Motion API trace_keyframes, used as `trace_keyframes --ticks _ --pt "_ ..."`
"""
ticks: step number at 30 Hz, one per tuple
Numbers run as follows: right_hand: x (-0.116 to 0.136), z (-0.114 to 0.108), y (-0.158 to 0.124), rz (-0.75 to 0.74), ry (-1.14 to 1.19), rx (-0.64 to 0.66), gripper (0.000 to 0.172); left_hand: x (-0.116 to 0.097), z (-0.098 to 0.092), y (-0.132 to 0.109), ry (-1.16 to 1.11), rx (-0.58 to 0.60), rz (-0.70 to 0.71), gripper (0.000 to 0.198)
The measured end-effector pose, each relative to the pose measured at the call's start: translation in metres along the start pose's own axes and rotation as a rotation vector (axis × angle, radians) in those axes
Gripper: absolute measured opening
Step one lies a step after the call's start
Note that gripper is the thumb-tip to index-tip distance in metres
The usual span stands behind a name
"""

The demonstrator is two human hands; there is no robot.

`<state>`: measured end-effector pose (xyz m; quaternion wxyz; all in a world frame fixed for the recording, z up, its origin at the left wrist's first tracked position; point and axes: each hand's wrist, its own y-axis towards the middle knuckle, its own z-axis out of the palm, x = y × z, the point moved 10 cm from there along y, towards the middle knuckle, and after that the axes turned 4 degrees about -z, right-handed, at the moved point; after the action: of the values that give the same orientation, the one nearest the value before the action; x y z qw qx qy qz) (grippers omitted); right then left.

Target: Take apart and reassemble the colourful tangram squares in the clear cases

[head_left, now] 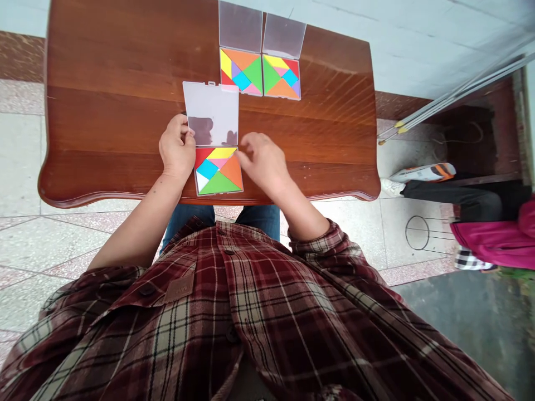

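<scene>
A clear plastic tangram box [219, 171] lies near the table's front edge, its lid [213, 114] swung back flat. Inside sit red, yellow, pink, blue, orange and green pieces; a whitish triangular patch shows at its lower left. My left hand [178, 147] is closed at the lid's left edge, thumb against fingers, pinching that edge. On the other side, my right hand [265, 164] is by the box's upper right corner, slightly blurred, its bent fingers and thumb apart with nothing visible between them.
Two more tangram boxes, a left one [253, 71] and a right one [276, 81], lie filled with lids back on the wooden table [117, 72]. At the right are metal poles [455, 92], a wire stand [417, 233] and a person with dark trousers [451, 197].
</scene>
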<state>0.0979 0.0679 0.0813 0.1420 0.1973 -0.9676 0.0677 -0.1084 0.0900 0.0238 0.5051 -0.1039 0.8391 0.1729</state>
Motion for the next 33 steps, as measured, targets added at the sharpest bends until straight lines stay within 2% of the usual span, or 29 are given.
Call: trace_keyframes --ticks 3,6,10,16,21,28,33 --pt "-0.045 0.001 -0.013 0.125 0.000 0.015 0.026 0.000 0.000 0.001 -0.037 0.003 0.000 0.017" --pt "-0.061 0.017 -0.024 0.169 0.002 0.064 0.028 0.000 -0.001 0.001 -0.041 0.001 -0.006 0.016" --pt "-0.057 0.030 -0.025 0.188 0.002 0.120 0.031 0.001 -0.001 0.001 -0.056 0.015 -0.021 0.017" --pt "-0.057 0.028 -0.015 0.159 -0.014 0.154 0.030 0.003 0.002 0.002 -0.054 0.028 -0.037 0.019" --pt "-0.056 0.030 -0.017 0.174 -0.078 0.156 0.033 0.003 0.002 0.002 -0.041 0.008 -0.017 0.020" --pt "-0.041 0.029 -0.019 0.064 -0.145 0.162 0.030 0.004 0.002 0.002 -0.072 0.026 -0.023 0.021" --pt "-0.045 0.023 -0.009 0.014 -0.125 0.158 0.027 0.001 -0.001 0.001 -0.015 -0.018 0.004 0.020"
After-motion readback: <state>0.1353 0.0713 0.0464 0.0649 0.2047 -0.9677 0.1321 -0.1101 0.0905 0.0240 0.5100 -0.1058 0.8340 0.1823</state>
